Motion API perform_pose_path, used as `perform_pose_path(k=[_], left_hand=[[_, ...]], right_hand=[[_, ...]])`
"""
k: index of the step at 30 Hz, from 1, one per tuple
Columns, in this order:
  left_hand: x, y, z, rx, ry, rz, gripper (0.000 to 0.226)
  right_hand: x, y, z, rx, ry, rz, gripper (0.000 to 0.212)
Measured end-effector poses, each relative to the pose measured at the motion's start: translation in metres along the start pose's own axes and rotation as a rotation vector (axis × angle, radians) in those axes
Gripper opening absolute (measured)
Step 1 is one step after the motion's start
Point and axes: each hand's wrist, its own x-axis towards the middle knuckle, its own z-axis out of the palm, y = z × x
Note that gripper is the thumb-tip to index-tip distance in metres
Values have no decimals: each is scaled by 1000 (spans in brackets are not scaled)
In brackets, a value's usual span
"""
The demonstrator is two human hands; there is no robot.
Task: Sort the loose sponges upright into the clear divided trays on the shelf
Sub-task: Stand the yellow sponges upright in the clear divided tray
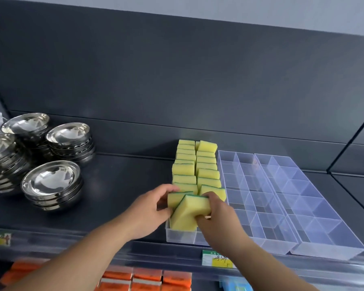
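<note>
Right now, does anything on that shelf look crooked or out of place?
Yes. The rearmost sponge in the right row sits tilted, higher than its neighbours. At the near end of the clear tray, the front sponge in the right hand leans diagonally, not yet upright; the left hand holds the second sponge behind it.

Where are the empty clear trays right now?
Head view: the two empty trays lie on the shelf's right side, immediately right of the sponge-filled tray.

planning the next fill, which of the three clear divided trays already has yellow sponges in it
The leftmost clear plastic tray: yellow green-backed sponges stand in its two rows, while the middle tray and right tray hold none.
</note>
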Motion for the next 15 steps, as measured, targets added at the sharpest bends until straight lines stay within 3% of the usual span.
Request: perform_pose_path(k=[8, 12, 15], left_hand=[[-9, -14, 16, 17, 107, 76, 49], [-14, -14, 21, 93, 154, 140, 52], [-16, -10, 23, 208, 125, 139, 59]], right_hand=[[0, -11, 12, -225, -2, -39, 34], [-6, -16, 15, -415, -34, -51, 45], [-6, -16, 11, -319, -33, -25, 44]])
